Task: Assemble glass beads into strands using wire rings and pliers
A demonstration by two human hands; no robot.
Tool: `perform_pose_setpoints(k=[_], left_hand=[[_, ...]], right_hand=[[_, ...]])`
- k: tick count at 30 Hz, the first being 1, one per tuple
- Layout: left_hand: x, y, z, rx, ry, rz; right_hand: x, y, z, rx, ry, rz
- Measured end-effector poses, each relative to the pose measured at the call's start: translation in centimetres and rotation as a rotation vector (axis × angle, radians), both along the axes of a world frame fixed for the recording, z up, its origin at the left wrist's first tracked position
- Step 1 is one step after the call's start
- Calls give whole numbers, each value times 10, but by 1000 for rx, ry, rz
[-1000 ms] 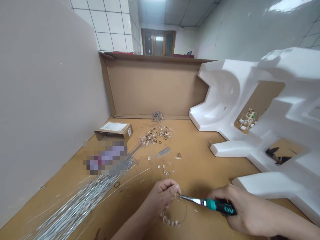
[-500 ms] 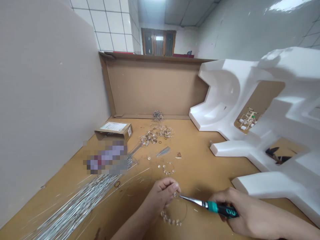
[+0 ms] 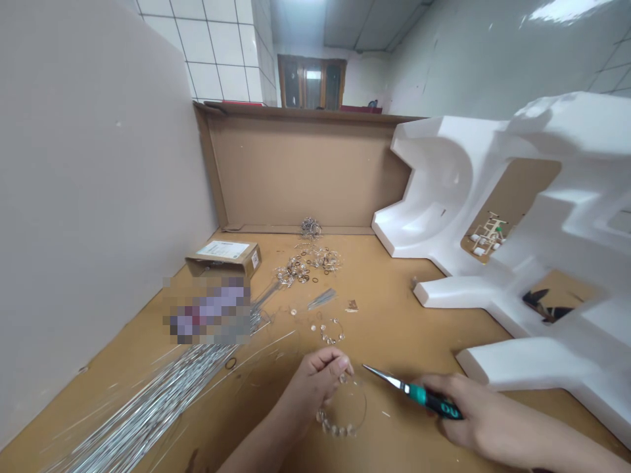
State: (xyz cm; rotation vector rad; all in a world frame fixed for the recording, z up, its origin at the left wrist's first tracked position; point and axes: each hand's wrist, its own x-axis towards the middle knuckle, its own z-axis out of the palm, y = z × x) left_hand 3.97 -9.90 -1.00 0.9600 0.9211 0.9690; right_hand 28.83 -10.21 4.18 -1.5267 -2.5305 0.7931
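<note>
Between thumb and fingers, my left hand pinches a thin wire ring strung with clear beads; the loop hangs below the fingers, its beads gathered at the bottom. My right hand grips green-and-black handled needle-nose pliers. Their narrow metal tip points at the left fingertips and is a small distance from them and from the wire. Beyond my left hand, a second beaded ring lies on the tabletop, with a loose clear bead beside it.
A long bundle of silvery wires spreads at the left, near a small cardboard box and a blurred-out item. Mixed beads and rings lie further back, before a cardboard panel. White foam packing stands along the right.
The pliers' tip has drawn away from the wire near my left fingers and now sits slightly higher, to the right. My left hand keeps its pinch on the ring, which has shifted slightly.
</note>
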Motion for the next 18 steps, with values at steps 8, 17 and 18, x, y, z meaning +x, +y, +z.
perform_pose_setpoints(k=[8,17,18], left_hand=[[6,-2,-7,-28,48,-72],[14,-3,-13,5,89,-125],[16,-4,-14,38,98,-118]], right_hand=[[-16,2,-55,383,-199,-5],[-41,1,-38,69,288,-76],[-49,0,-35,-86,408,-125]])
